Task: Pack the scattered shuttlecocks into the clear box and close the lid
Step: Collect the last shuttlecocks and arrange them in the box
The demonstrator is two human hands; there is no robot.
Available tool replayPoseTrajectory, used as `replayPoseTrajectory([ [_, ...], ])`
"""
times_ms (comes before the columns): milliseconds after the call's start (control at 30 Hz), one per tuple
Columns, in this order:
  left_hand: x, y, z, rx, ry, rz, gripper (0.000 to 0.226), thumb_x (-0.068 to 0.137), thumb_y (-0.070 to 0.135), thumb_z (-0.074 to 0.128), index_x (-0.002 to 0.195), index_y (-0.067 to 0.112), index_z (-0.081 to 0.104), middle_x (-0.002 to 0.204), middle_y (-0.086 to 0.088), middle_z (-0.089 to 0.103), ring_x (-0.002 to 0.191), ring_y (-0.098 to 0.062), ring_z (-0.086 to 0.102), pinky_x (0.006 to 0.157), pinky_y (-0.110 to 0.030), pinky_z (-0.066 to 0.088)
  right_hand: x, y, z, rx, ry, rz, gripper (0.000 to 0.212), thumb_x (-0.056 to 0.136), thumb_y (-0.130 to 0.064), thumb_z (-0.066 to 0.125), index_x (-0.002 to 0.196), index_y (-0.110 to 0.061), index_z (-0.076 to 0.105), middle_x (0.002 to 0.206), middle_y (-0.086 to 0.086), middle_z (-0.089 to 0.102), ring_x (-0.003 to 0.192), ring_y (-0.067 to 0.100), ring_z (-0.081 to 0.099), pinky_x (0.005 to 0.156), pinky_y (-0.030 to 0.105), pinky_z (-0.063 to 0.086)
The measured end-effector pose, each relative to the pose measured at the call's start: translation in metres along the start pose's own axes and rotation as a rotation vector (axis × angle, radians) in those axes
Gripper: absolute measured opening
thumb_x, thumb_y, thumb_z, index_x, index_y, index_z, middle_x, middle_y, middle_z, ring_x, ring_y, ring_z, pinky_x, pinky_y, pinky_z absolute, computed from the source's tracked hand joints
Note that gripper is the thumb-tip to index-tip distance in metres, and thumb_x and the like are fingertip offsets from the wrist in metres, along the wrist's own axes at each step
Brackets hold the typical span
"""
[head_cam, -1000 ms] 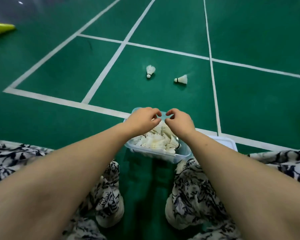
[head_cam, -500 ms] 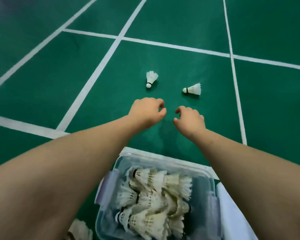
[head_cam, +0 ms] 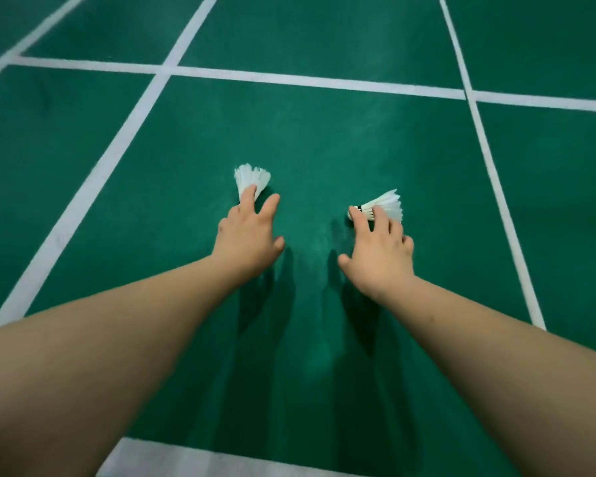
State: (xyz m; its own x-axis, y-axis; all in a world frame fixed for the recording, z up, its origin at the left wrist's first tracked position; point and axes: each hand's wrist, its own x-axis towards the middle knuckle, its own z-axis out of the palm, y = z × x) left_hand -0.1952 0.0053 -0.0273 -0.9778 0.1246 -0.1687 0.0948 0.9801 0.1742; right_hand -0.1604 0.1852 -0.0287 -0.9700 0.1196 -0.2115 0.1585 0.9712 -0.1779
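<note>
Two at a time: a person stretches both arms over the green court floor toward mid-frame. The left shuttlecock lies just above the left hand, feathers fanned toward the top of the frame, its long axis in line with the reach. That hand is spread open, one straight fingertip touching the skirt. The right shuttlecock lies crosswise, cork end left and feathers right, under the right hand, which is also open, with splayed fingers resting on it and nothing gripped. Each hand is nearest its own side's shuttlecock. The clear box is out of frame. Closing the fingers looks like the next move.
</note>
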Motion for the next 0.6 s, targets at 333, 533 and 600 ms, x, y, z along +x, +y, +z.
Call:
replayPoseTrajectory([
  [333,0.082,-0.014,-0.005,0.062,0.027,0.003,0.096,0.074,0.063,0.059,0.145,0.035,0.001,0.156,-0.006,-0.006,0.143,-0.032,0.003,0.11,-0.057,0.019,0.045,0.008,0.006,0.074,-0.064,0.143,0.08,0.086,-0.045,0.056,0.149,-0.031,0.008,0.156,0.017,-0.013,0.146,0.031,-0.003,0.117,0.047,0.006],
  [533,0.095,-0.024,-0.003,0.247,-0.153,0.042,0.087,0.076,0.068,0.051,0.144,0.026,0.017,0.15,-0.011,0.024,0.141,-0.029,0.01,0.11,-0.053,0.019,0.04,0.002,0.006,0.136,-0.005,0.16,0.061,0.084,-0.038,0.057,0.137,-0.018,0.035,0.151,0.011,0.015,0.137,0.028,0.024,0.111,0.042,0.022],
  [600,0.094,-0.021,-0.003,0.286,-0.108,0.083,0.068,0.083,0.052,0.055,0.137,0.02,0.031,0.137,-0.015,0.039,0.132,-0.032,0.024,0.104,-0.05,0.029,0.037,0.0,0.003,0.126,0.035,0.14,0.052,0.085,-0.034,0.054,0.132,-0.015,0.042,0.15,0.009,0.02,0.133,0.028,0.03,0.107,0.041,0.028],
])
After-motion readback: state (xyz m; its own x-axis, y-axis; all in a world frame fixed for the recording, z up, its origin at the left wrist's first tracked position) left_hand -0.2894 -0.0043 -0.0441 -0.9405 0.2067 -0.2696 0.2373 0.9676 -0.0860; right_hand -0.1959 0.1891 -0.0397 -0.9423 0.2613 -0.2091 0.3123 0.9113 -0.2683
